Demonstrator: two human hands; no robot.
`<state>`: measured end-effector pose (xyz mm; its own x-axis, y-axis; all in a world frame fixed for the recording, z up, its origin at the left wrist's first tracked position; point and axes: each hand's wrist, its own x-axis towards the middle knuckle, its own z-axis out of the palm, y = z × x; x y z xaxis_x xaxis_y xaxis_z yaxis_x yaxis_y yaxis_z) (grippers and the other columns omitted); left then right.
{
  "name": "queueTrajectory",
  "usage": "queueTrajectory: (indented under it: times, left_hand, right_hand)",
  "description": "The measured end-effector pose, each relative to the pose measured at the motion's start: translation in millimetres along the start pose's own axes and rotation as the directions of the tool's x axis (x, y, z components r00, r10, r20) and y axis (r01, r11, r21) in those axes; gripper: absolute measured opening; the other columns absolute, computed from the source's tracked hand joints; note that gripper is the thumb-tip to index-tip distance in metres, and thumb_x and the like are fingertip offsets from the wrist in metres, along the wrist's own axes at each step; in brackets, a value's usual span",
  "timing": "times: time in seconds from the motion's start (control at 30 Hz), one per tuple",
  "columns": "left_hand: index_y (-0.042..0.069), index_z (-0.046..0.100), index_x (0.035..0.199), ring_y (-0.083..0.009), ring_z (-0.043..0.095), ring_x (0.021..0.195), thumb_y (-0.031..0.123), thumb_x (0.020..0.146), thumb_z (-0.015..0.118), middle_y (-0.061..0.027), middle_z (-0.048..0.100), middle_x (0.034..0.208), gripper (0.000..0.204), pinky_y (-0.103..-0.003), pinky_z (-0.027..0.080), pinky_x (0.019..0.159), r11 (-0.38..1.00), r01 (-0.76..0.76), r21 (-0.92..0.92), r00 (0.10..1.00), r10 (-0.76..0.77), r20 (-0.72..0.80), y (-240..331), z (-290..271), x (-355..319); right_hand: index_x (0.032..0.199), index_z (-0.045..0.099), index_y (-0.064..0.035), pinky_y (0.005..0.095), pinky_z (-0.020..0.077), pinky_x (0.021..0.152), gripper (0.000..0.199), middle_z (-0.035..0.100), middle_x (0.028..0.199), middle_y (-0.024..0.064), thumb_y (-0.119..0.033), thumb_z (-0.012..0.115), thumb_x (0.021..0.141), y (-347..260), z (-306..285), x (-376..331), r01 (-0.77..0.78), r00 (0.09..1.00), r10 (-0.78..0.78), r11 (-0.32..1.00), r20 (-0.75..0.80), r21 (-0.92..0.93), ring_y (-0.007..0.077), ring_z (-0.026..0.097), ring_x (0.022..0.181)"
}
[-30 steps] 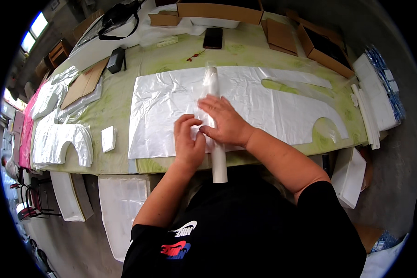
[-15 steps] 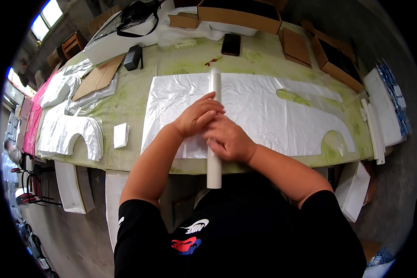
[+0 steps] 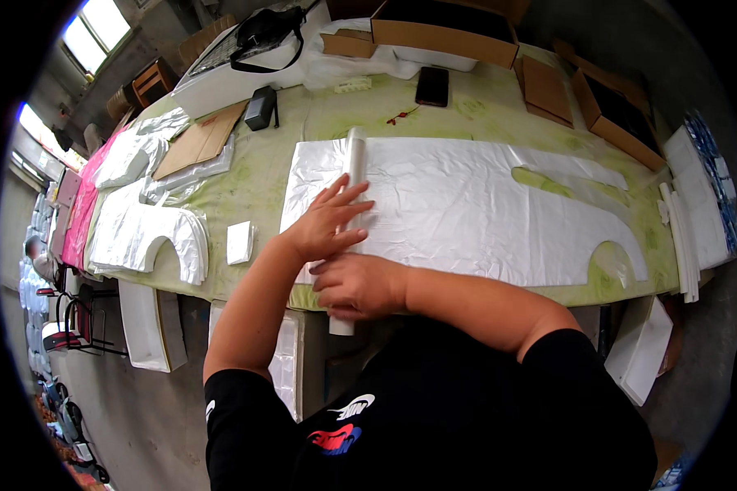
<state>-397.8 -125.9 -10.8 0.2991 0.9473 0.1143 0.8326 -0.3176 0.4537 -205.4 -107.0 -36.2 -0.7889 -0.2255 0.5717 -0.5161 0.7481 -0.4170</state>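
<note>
rolling along, the long white tube (image 3: pixel 353 176) now sits further left on the plastic sheet (image 3: pixel 483 204) than a moment ago. left hand (image 3: pixel 326 225) presses it, fingers spread flat; right hand (image 3: pixel 359 286) grips its near end, fingers curled, so the winding looks underway.

Black short-sleeved T-shirt with red, white and blue chest print.

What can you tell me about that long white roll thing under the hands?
The long white roll looks like thin, shiny plastic wound into a slim tube. It lies across the flat white plastic sheet on the green table, its near end poking past the table edge. The left hand presses flat on its middle; the right hand covers it nearer the body.
</note>
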Motion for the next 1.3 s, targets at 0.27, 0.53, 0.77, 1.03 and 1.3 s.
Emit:
queueTrajectory:
  times: [0.27,0.53,0.77,1.03,1.3]
  left_hand:
    - [0.007,0.043,0.155,-0.0427,0.027,0.154,0.041,0.095,0.070,-0.0231,0.033,0.165,0.074,-0.051,0.023,0.126,0.856,0.510,0.086,0.833,-0.466,-0.299,14,9,-31]
    - [0.007,0.023,0.164,-0.0448,0.028,0.153,0.042,0.083,0.081,-0.0282,0.017,0.168,0.105,-0.049,0.023,0.126,0.792,0.607,0.068,0.790,-0.592,-0.160,31,12,-34]
    - [0.018,0.048,0.153,-0.0429,0.033,0.149,0.012,0.090,0.071,-0.0235,0.032,0.164,0.067,-0.048,0.034,0.120,0.893,0.418,-0.168,0.809,-0.450,-0.379,35,43,-19]
    - [0.016,0.067,0.135,-0.0400,0.041,0.143,0.013,0.085,0.075,-0.0133,0.039,0.163,0.051,-0.047,0.039,0.117,0.931,0.353,-0.088,0.900,-0.364,-0.240,58,40,-11]
    - [0.015,0.061,0.142,-0.0382,0.042,0.145,0.018,0.091,0.061,-0.0141,0.049,0.157,0.051,-0.048,0.033,0.120,0.824,0.513,0.241,0.814,-0.378,-0.441,12,11,-24]
  right_hand:
    - [0.133,0.065,-0.0118,0.0615,0.0226,0.123,0.053,0.053,0.148,0.0160,-0.039,0.074,0.089,-28,31,-4,-0.028,1.000,0.028,0.995,-0.006,-0.096,0.0389,0.037,0.147]
    - [0.125,0.067,-0.0130,0.0638,0.0199,0.124,0.046,0.056,0.143,0.0144,-0.035,0.077,0.086,-43,42,-5,0.113,0.993,-0.115,0.993,-0.040,-0.031,0.0370,0.041,0.145]
    - [0.118,0.070,-0.0133,0.0616,0.0238,0.122,0.041,0.060,0.136,0.0134,-0.028,0.080,0.081,-38,42,-17,0.083,0.993,-0.086,0.996,-0.082,-0.043,0.0368,0.047,0.137]
    - [0.117,0.069,-0.0126,0.0563,0.0333,0.117,0.042,0.060,0.135,0.0139,-0.026,0.081,0.079,-36,38,-20,0.101,0.987,-0.101,0.995,-0.124,-0.002,0.0378,0.050,0.134]
    - [0.120,0.068,-0.0131,0.0571,0.0349,0.118,0.043,0.059,0.135,0.0143,-0.023,0.081,0.080,-41,32,-22,0.071,0.982,-0.072,0.997,-0.177,-0.012,0.0390,0.050,0.134]
